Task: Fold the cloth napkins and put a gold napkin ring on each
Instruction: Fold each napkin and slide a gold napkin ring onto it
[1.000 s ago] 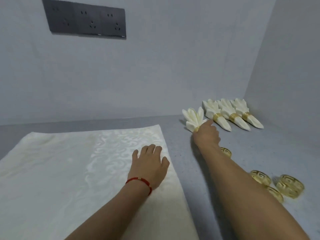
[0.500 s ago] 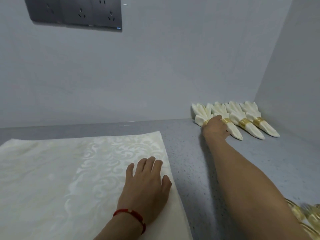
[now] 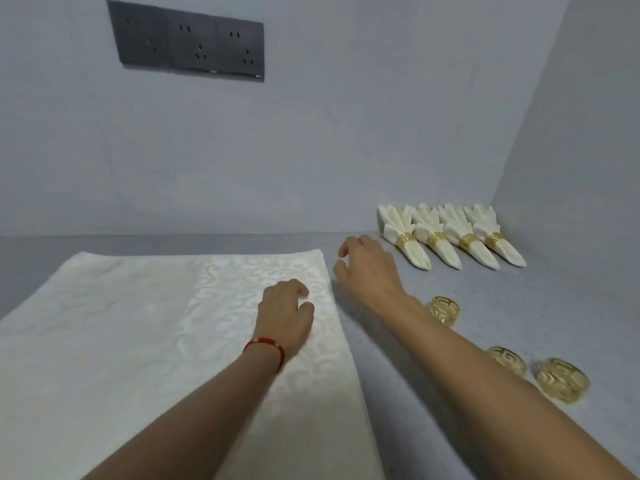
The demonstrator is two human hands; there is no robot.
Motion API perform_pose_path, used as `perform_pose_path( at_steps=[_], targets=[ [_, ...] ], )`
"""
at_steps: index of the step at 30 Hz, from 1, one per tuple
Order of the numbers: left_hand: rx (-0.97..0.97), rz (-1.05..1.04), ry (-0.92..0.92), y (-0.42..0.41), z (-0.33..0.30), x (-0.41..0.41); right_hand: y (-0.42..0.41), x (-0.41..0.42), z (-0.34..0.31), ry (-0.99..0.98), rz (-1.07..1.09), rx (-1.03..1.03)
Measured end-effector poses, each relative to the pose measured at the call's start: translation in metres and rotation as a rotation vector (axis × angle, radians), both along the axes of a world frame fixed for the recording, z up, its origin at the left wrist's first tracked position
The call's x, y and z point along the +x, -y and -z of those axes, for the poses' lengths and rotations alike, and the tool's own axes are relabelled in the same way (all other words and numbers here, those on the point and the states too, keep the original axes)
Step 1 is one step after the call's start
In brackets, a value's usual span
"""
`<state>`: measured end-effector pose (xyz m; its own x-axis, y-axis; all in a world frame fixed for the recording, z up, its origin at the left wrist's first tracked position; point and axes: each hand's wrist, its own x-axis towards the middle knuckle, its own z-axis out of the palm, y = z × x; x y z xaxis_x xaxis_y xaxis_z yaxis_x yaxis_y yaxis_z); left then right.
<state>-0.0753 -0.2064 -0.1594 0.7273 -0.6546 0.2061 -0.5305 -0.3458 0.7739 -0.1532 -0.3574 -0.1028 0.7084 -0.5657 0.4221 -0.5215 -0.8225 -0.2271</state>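
Observation:
A large cream napkin (image 3: pixel 145 341) lies spread flat on the grey counter (image 3: pixel 433 393). My left hand (image 3: pixel 285 315), with a red bracelet at the wrist, rests on the napkin's right part with its fingers loosely curled. My right hand (image 3: pixel 370 268) hovers empty with relaxed fingers just beyond the napkin's far right corner. Several folded napkins (image 3: pixel 420 256), each in a gold ring, lie in a row at the back right. Three loose gold rings sit right of my right forearm: one (image 3: pixel 445 310) nearer the hand, two more (image 3: pixel 507 360) (image 3: pixel 562 379) closer to me.
Grey walls close off the counter behind and on the right, meeting in a corner behind the folded row. A dark socket panel (image 3: pixel 190 46) is mounted high on the back wall.
My right hand set the ringed napkin into the back row, let go and drew back towards the flat napkin. My left hand's fingers curled from flat.

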Motion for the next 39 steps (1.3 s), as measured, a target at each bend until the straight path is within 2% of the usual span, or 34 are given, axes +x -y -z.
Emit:
perform_pose_path(
  at_steps=[2, 4, 6, 11, 16, 20, 26, 31, 34, 37, 39],
  targets=[
    [-0.099, -0.047, -0.146, -0.006, -0.009, -0.001, -0.060, -0.032, -0.001, -0.028, -0.106, 0.023],
    [-0.140, -0.021, -0.153, -0.016, -0.025, -0.004, -0.110, -0.064, 0.002, -0.093, -0.217, 0.014],
    [-0.112, 0.064, -0.069, -0.034, -0.042, -0.012, -0.150, -0.092, 0.007, -0.146, -0.379, 0.080],
    [0.176, 0.283, 0.183, -0.123, -0.048, -0.052, -0.216, -0.140, 0.016, -0.316, -0.679, 0.303],
    [0.273, 0.357, 0.417, -0.235, -0.025, -0.069, -0.238, -0.147, 0.028, -0.310, -0.715, 0.450],
    [0.280, 0.434, 0.408, -0.286, -0.016, -0.076, -0.241, -0.149, 0.022, -0.284, -0.637, 0.543],
    [0.324, 0.524, 0.482, -0.303, -0.021, -0.075, -0.256, -0.158, 0.017, -0.424, -0.642, 0.297],
    [0.332, 0.477, 0.466, -0.301, -0.029, -0.079, -0.251, -0.161, 0.019, -0.337, -0.658, 0.296],
    [0.379, 0.470, 0.445, -0.302, -0.032, -0.080, -0.250, -0.159, 0.018, -0.318, -0.640, 0.210],
    [0.485, 0.333, 0.567, -0.304, -0.037, -0.071, -0.247, -0.158, 0.011, -0.186, -0.551, 0.027],
    [0.544, 0.163, 0.606, -0.306, -0.042, -0.058, -0.238, -0.163, 0.003, -0.182, -0.513, 0.025]
  ],
)
